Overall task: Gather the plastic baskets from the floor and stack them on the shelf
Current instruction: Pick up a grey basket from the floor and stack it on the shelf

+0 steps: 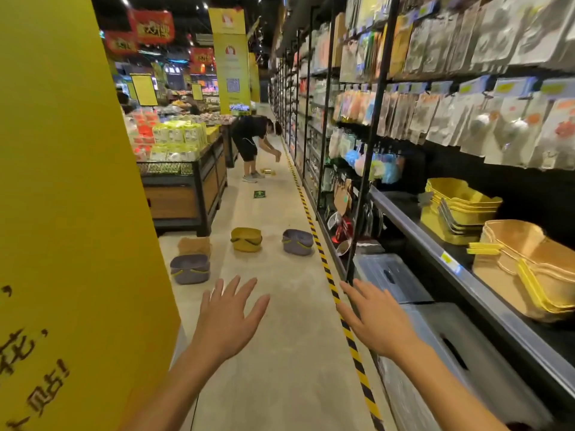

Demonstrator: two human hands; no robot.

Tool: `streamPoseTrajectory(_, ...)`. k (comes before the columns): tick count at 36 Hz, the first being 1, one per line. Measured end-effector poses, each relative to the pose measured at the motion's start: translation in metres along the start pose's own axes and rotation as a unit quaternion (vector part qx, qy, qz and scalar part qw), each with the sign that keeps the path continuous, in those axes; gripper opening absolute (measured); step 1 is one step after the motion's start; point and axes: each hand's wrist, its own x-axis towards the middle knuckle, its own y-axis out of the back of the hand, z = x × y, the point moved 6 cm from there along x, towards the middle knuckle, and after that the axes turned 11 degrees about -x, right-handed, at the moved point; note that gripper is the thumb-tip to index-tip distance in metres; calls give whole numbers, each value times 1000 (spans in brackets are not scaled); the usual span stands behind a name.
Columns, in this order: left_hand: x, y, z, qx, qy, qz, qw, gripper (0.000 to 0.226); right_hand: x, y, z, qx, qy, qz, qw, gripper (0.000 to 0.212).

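Left hand [228, 318] and right hand [373, 321] out front, palms down, fingers spread, holding nothing. On the floor [280, 353] ahead, clear of both hands: near grey basket [189, 269] by the left hand, tan basket [194, 245] just behind it, then yellow basket [246, 239] and far grey basket [297, 242]. Shelf [435, 244] on the right carries a tan stack [529, 265] and a yellow stack [460, 209].

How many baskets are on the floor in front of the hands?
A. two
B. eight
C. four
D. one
C: the floor holds a tan basket, a left grey basket just in front of it, a yellow basket and a right grey basket.
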Motion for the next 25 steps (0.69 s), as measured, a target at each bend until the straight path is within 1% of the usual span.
streamPoseTrajectory(3,32,-5,-5,7,4,-6,1000,92,36,-9,6,4,-4,-5,1000,61)
streamPoseTrajectory(7,82,-17,-6,28,4,-16,999,71,93,-26,22,-7,-8,-13,1000,63)
streamPoseTrajectory(9,111,-25,-5,39,2,-16,999,70,122,-33,31,-16,-5,-17,1000,63)
streamPoseTrajectory(11,141,-34,-4,50,3,-12,999,81,152,-39,40,-19,-5,-19,1000,63)
streamPoseTrajectory(13,173,-43,-3,65,0,-5,998,102,186,-48,52,-18,-7,-21,1000,65)
streamPoseTrajectory(14,189,-47,-2,74,0,-2,997,109,203,-52,57,-17,-5,-22,1000,65)
streamPoseTrajectory(18,249,-63,3,101,10,10,995,113,268,-60,75,-19,8,-24,999,70)
streamPoseTrajectory(23,321,-83,7,110,17,7,994,115,337,-63,89,-22,37,9,999,97)
streamPoseTrajectory(25,345,-90,8,108,17,3,994,117,362,-68,93,-14,45,5,999,97)
